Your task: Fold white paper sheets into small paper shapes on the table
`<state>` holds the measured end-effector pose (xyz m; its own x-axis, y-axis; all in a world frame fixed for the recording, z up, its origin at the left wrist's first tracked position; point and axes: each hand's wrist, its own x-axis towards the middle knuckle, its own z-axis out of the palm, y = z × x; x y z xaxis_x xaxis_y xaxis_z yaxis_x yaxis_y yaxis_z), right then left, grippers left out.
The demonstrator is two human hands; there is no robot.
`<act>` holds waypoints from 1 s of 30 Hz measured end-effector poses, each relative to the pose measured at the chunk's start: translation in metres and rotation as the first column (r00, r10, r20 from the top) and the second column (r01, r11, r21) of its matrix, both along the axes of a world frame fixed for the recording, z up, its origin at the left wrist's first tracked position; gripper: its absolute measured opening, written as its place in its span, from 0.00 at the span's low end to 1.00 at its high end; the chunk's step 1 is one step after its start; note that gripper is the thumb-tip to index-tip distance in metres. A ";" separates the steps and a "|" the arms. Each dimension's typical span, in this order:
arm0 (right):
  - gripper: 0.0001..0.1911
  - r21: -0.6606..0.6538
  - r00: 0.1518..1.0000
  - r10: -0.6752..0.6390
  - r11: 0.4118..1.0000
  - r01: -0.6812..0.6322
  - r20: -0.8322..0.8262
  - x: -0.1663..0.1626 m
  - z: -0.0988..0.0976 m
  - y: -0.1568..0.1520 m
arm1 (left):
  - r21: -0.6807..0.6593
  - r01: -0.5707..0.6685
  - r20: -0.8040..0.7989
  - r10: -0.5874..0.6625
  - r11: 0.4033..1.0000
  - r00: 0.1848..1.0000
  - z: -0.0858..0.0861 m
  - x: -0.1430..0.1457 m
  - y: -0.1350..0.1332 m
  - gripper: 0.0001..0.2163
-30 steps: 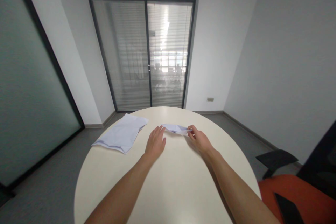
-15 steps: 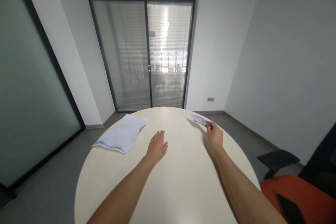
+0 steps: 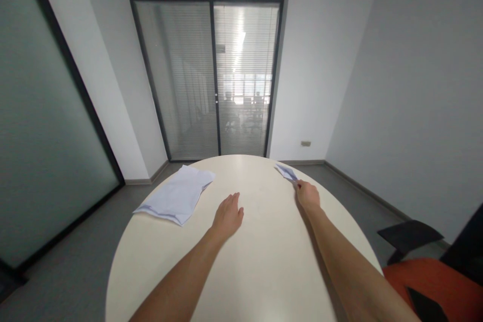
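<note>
My right hand (image 3: 308, 194) pinches the near end of a small folded paper (image 3: 287, 171) at the far right of the round white table (image 3: 249, 266). Part of that paper is hidden behind my fingers. My left hand (image 3: 228, 215) lies palm down near the middle of the tabletop, fingers stretched out, holding nothing. To its left rests a larger stack of creased white paper sheets (image 3: 177, 195), apart from the hand and close to the table's left edge.
An orange chair (image 3: 426, 282) with a black armrest (image 3: 410, 235) stands at the lower right, beside the table. Beyond the far edge are a glazed partition with blinds (image 3: 177, 85) and a wall socket (image 3: 306, 144). A frosted glass panel (image 3: 49, 110) is on the left.
My right hand has lowered slightly toward the tabletop with the folded paper, which is now tilted differently. My left hand stays nearly in place. The whole view has shifted a little.
</note>
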<state>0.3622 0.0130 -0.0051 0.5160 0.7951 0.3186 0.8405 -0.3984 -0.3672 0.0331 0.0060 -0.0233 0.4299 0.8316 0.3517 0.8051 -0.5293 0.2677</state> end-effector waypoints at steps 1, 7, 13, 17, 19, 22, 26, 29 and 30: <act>0.19 -0.020 1.000 0.000 1.000 0.000 0.024 0.000 0.002 0.003 | 0.000 -0.002 -0.002 0.002 1.000 1.000 0.000 -0.001 0.001 0.25; 0.19 -0.058 0.998 -0.013 0.998 0.016 0.061 -0.004 0.005 0.019 | 0.005 0.002 -0.001 -0.002 1.000 1.000 -0.002 -0.002 0.007 0.25; 0.19 -0.043 0.996 -0.073 0.996 0.075 0.049 -0.014 0.012 0.017 | 0.055 -0.015 0.001 0.015 0.998 1.000 0.004 -0.004 0.009 0.25; 0.22 -0.004 0.995 -0.092 0.996 0.092 0.024 -0.026 0.025 0.007 | 0.181 -0.194 0.025 0.192 0.964 0.981 0.013 -0.018 0.018 0.22; 0.23 0.028 0.995 -0.095 0.995 0.094 0.023 -0.035 0.030 0.000 | 0.208 -0.333 0.045 0.331 0.920 0.943 0.015 -0.027 0.021 0.21; 0.24 0.060 0.998 -0.048 0.997 0.046 0.027 -0.050 0.032 -0.014 | 0.188 -0.467 0.057 0.465 0.864 0.884 0.013 -0.037 0.022 0.24; 0.21 0.090 1.000 0.031 0.995 -0.031 -0.002 -0.067 0.021 -0.034 | 0.170 -0.528 0.011 0.534 0.832 0.845 0.008 -0.038 0.018 0.27; 0.20 0.071 0.994 0.113 0.991 -0.113 0.008 -0.071 0.012 -0.044 | 0.170 -0.542 -0.005 0.551 0.823 0.834 0.007 -0.036 0.014 0.28; 0.20 0.066 0.992 0.127 0.990 -0.128 0.007 -0.071 0.010 -0.046 | 0.170 -0.544 -0.007 0.553 0.822 0.833 0.007 -0.036 0.014 0.28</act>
<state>0.2914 -0.0333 0.0045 0.4109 0.8314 0.3740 0.8839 -0.2628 -0.3869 -0.0028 0.0195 -0.0165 -0.0595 0.8725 0.4850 0.9854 -0.0264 0.1684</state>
